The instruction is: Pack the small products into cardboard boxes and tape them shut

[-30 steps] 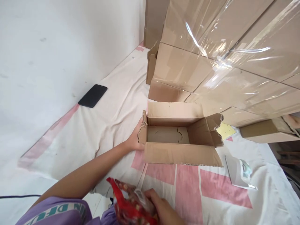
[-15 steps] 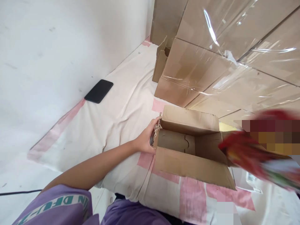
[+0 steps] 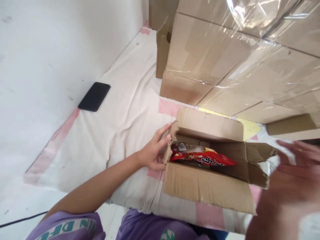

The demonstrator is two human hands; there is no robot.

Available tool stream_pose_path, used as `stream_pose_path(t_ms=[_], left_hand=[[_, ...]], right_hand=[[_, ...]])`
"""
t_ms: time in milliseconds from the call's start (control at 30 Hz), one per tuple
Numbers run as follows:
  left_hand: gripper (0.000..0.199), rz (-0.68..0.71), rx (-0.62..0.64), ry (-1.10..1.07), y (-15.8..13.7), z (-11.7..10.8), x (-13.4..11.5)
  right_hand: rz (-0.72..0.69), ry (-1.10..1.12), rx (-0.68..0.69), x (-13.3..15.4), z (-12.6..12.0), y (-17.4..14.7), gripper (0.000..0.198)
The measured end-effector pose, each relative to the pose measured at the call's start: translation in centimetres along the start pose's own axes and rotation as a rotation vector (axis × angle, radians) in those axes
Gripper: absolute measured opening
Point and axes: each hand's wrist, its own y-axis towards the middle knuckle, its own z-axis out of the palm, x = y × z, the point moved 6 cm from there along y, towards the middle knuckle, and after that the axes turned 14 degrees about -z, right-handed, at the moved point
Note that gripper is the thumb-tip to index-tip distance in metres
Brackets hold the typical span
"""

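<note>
An open-topped cardboard box lies in front of me, flaps folded outward. Inside it rests a red, shiny packet with dark lettering and a barcode, leaning along the left part. My left hand grips the box's torn left end, thumb low and fingers high. To the right of the box, past its torn right flaps, my right hand is blurred by motion. Its fingers look stretched out, with nothing seen in them.
Taped cardboard boxes under clear plastic stand behind the box. A black phone lies at the left by the white wall. Pale cloth with pink patches covers the surface.
My right hand brought the blurred red packet from the right; now it lies inside the box, let go, and the hand is back at the right. My left hand stays on the box.
</note>
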Motion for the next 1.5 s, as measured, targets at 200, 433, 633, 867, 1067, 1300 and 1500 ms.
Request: stream_pose_path(t_ms=[200, 433, 633, 867, 1067, 1300, 1500], left_hand=[[0.1, -0.001, -0.062, 0.009, 0.2, 1.3, -0.6], [0.055, -0.325, -0.309, -0.165, 1.5, 0.9, -2.2], [0.086, -0.48, -0.284, -0.207, 1.8, 2.0, -3.0], [0.064, -0.524, -0.274, -0.317, 1.7, 2.3, -3.2], [0.034, -0.462, -0.148, -0.023, 3.2, 1.7, -4.0], [0.022, -0.3, 0.007, 0.343, 4.4, -0.1, -6.1], [0.043, -0.074, 0.104, 0.629, 5.3, 0.2, -9.8]], right_hand=[[-0.004, 0.124, 0.336, -3.5, 3.3, -4.7, 0.059], [-0.001, 0.286, 0.247, -3.3, 3.0, -3.7, 0.022], [0.456, 0.505, 0.184, -4.9, 3.9, -3.5, 0.04], [-0.086, 0.463, -0.003, -2.5, 3.2, -1.9, 0.026], [-0.06, 0.319, 0.268, -5.0, 3.0, -3.0, 0.056], [-0.11, 0.358, 0.219, -4.1, 2.9, -3.7, 0.055], [-0.145, 0.101, -0.085, -2.3, -2.3, -4.0, 0.041]])
